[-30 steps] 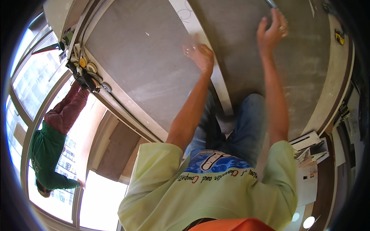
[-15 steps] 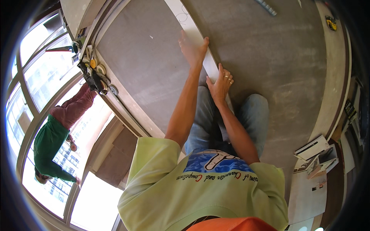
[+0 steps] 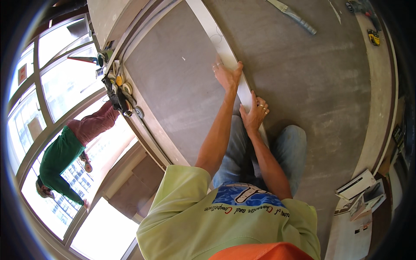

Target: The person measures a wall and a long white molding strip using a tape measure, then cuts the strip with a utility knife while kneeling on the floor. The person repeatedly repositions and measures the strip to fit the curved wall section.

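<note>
A long narrow white board (image 3: 216,38) runs from the far edge of the view down toward my knees, over the grey surface. It has a few round pencil marks on its face. My left hand (image 3: 227,78) is farther along it, the thumb on the right edge and the fingers over the left side. Nearer my knees, my right hand (image 3: 255,114) wraps the board's right edge, with rings on its fingers. The near end of the board passes between my legs and is partly hidden by my right forearm.
A long tool with a grey grip (image 3: 304,24) lies at the far right. Beyond it are a yellow-and-black tape measure (image 3: 373,37) and a power tool. Tape rolls (image 3: 126,88) and a black bag sit along the left ledge. A person in green (image 3: 63,156) is by the windows.
The view has shifted, so the board, both hands and surroundings appear lower and farther right. More of the grey-gripped tool shows. Both hands keep their grip on the board.
</note>
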A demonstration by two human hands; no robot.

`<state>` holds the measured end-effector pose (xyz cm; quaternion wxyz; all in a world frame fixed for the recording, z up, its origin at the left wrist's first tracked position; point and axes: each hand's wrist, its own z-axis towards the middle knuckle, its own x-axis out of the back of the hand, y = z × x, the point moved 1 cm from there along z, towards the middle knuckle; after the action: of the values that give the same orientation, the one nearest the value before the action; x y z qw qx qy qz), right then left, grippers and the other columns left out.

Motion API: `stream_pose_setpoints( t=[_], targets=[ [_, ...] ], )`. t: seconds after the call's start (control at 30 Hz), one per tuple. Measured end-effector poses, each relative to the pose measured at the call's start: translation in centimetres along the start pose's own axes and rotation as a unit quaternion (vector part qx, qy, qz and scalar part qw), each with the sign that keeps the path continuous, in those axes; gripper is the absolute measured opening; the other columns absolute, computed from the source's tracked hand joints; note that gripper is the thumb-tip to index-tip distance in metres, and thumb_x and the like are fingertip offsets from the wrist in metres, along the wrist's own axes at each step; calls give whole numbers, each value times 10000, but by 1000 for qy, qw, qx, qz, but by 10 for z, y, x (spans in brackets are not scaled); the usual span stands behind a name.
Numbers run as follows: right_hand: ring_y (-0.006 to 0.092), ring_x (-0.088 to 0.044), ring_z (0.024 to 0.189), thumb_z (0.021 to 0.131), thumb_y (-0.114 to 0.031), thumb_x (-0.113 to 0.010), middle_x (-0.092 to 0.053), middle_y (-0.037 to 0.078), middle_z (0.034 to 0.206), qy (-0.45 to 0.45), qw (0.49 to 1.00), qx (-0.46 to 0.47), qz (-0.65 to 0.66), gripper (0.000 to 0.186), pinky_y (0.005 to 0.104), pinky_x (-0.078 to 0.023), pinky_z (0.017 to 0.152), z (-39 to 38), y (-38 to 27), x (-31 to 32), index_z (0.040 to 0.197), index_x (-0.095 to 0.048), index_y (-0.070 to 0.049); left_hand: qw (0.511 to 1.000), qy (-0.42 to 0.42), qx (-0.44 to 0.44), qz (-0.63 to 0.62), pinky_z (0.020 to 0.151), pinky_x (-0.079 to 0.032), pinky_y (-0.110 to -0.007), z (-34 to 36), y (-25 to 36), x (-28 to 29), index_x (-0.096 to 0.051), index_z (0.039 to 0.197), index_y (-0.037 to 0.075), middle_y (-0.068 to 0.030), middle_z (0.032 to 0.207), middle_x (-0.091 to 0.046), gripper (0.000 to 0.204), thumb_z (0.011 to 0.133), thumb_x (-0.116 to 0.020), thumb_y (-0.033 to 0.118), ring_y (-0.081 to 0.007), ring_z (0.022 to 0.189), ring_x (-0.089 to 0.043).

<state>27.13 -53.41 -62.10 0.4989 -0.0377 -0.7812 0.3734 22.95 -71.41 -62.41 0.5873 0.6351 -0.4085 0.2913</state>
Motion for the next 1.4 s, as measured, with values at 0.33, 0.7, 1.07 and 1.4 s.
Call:
stream_pose_setpoints(
  t=[0.33, 0.7, 1.07, 1.4],
  targets=[
    [261, -470, 1034, 721, -261, -816, -517, 60, 1121, -8, 1000, -12, 5, 769, 443, -328, 897, 1, 0, 0, 1424, -526, -148, 1000, 3, -6, 16, 956, -460, -523, 4, -2, -4, -473, 1382, 22, -247, 1229, -542, 883, 639, -837, 332, -441, 1130, -540],
    [277, -471, 1044, 735, -256, -805, -525, 74, 1139, -12, 999, -7, 33, 748, 451, -334, 904, 0, 1, 2, 1422, -530, -144, 1000, 11, -29, 7, 1014, -426, -519, 4, -21, -13, -483, 1363, 6, -266, 1273, -525, 872, 644, -845, 341, -446, 1194, -504],
    [276, -474, 1034, 737, -252, -800, -523, 86, 1132, -19, 999, -1, 37, 746, 442, -343, 876, 2, 4, 4, 1423, -527, -139, 999, -14, -20, -20, 979, -447, -513, 3, -3, -1, -481, 1367, 33, -229, 1228, -535, 854, 641, -848, 295, -420, 1156, -528],
    [283, -469, 1035, 722, -248, -822, -515, 93, 1145, -26, 999, -1, 29, 802, 453, -343, 896, 1, 4, 5, 1447, -499, -133, 1000, -16, -18, -4, 985, -440, -501, 3, -6, -4, -453, 1399, 79, -195, 1254, -524, 870, 654, -840, 308, -384, 1179, -511]
  ],
)
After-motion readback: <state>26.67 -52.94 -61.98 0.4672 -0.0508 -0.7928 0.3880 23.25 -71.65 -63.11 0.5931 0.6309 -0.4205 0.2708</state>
